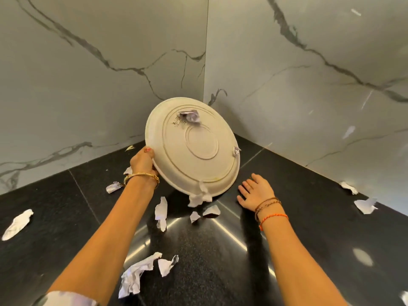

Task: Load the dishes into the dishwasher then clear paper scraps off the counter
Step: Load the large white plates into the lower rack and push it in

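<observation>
Left hand: the left hand (143, 161) is gripping the left rim of the plate (192, 146), fingers curling round the edge and thumb tip showing at the top of the rim; a gold bangle (143, 176) is sitting on its wrist.
Plate: the cream plate is being held tilted above the counter (287, 239), its underside facing the camera and its lowest edge hanging down and to the right of the grip, near the counter; whether it is touching the counter I cannot tell.
Scraps on plate: a crumpled scrap (191, 116) is clinging to the underside above and right of the grip, a small one (235, 151) is sitting at the far right rim, and a white piece (202, 195) is hanging from the bottom edge.
Right hand: the right hand (254, 193) is lying flat on the black counter, fingers straight and spread, holding nothing, just right of the plate's lower edge; thread bracelets (270, 209) are circling its wrist.
Scraps on counter: paper scraps are lying below the grip, one long strip (162, 212), two small bits (208, 213), a bigger crumpled wad (136, 274) nearer the person, one (18, 224) far to the left, and two (365, 205) far to the right by the wall.
Surroundings: marble walls (309, 74) are meeting in a corner behind the plate.
</observation>
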Motion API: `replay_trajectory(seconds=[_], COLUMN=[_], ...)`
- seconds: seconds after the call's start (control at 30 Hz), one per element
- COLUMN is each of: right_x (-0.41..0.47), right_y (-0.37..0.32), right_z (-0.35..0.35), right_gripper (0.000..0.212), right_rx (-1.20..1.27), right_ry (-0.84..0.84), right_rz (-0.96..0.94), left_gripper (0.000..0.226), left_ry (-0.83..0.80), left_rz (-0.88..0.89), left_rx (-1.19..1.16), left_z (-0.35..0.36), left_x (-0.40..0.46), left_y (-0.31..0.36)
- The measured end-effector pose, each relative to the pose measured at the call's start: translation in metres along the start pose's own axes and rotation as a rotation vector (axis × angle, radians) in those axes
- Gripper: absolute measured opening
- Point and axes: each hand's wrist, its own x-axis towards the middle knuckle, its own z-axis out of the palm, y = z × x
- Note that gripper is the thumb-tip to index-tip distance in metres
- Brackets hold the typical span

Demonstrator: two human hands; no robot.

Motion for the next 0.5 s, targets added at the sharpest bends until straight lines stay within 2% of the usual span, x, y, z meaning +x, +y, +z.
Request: replay_trajectory(seconds=[0.1,0.2,0.37,0.5], right_x=[-0.009,-0.017,-0.031,-0.045], right_y=[-0.003,-0.002,-0.015,-0.032], right_z=[-0.03,-0.045,-0.027,-0.014], right_gripper=[0.056,0.059,0.06,0.061], right_rx=[0.158,0.238,-0.125,-0.141], right_ry=[-0.092,-0.118,-0.008,-0.027], right_rz=[0.036,0.043,-0.112,-0.201], left_gripper=[0.017,0.028,0.028,0.018], left_ry=[0.036,0.075,0.034,-0.038], left_rz=[0.092,0.141,0.201,0.19], left_rx=[0.036,0.039,-0.023,-0.111], left_z=[0.003,0.0,-0.003,-0.004], left_x=[-0.015,-0.024,-0.037,-0.044], left_y=[0.004,0.006,0.02,0.029])
